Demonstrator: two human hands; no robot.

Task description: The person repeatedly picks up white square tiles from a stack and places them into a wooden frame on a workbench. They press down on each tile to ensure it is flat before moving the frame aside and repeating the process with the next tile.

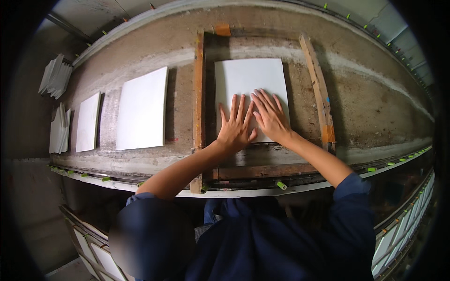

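Note:
A white rectangular panel (248, 75) lies flat on the long worktable, inside a worn wooden frame (200, 93). My left hand (236, 126) rests on the panel's lower left part, fingers spread and palm down. Beside it, my right hand (272, 114) lies flat on the panel's right half, its fingers stretched out and angled up to the left. The fingertips of the two hands come close together near the panel's middle. Neither hand grips anything. What lies under the panel is hidden.
Left of the frame lie a large white panel (143, 110) and a smaller white panel (88, 122). Stacked white sheets (55, 77) stand at the table's far left end. Green clips (281, 185) line the near edge. A rack (89, 243) with white panels stands at lower left.

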